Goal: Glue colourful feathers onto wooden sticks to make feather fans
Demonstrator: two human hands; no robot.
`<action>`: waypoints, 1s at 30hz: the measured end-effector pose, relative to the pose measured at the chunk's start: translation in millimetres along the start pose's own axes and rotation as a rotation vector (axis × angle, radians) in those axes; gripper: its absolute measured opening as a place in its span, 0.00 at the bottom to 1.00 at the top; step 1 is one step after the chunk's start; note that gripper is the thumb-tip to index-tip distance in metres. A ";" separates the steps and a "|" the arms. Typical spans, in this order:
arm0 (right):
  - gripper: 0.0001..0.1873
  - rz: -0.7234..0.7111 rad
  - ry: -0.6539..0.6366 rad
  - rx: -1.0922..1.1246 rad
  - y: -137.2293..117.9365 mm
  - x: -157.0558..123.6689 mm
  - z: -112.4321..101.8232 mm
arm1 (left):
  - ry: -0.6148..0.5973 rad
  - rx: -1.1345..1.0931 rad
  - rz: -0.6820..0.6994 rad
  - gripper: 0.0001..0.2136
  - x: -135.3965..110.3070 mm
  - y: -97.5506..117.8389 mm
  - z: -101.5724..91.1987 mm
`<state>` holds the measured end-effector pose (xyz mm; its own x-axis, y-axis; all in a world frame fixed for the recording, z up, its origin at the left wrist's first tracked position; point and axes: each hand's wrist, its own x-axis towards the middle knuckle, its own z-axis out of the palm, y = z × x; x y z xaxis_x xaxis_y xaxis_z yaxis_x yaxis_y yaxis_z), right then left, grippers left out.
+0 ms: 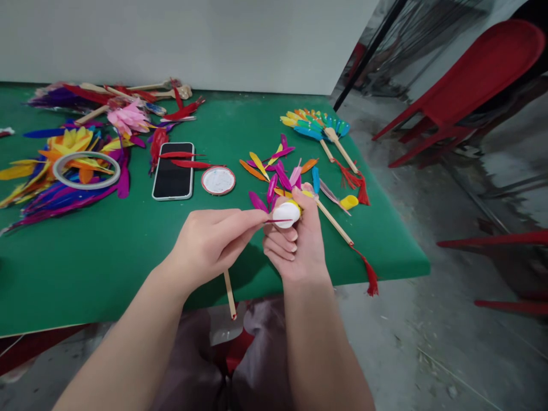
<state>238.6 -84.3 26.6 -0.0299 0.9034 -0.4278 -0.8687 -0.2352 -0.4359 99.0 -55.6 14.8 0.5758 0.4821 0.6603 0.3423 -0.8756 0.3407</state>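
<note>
My left hand (220, 237) is closed in a pinch on a thin dark red stick (280, 220). The stick's far end lies across the round white face of a small jar (284, 215) with a yellow side. Fingers of my right hand (299, 245) are wrapped round that jar, holding it tilted toward me; whether its white face is a lid or its contents, I cannot tell. Just beyond my hands lie loose magenta, orange, yellow and blue feathers (280, 174). A wooden stick with a red tassel (336, 221) rests beside my right hand. Another wooden stick (230, 294) shows below my left hand.
On the green table (107, 274) lie a phone (173, 180) with red feathers across it, a round white lid (218, 180), a tape ring (57, 171) and heaped feathers (77, 140). Feathered fans (317, 125) lie back right. A red chair (475, 80) stands beyond.
</note>
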 end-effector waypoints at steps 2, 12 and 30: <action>0.25 -0.002 0.000 0.004 0.2 0.3 0.0 | -0.015 -0.002 0.002 0.08 0.1 0.8 -0.8; 0.24 -0.001 -0.019 -0.003 1.1 1.1 -0.1 | -0.022 0.029 -0.008 0.08 0.4 1.2 -0.7; 0.23 -0.014 -0.008 -0.012 1.3 0.9 0.0 | 0.010 0.054 -0.008 0.07 1.2 2.2 -1.7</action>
<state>237.5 -83.8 25.6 -0.0213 0.9093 -0.4155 -0.8633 -0.2263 -0.4511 99.1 -57.0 17.5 0.5655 0.4889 0.6642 0.3866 -0.8686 0.3101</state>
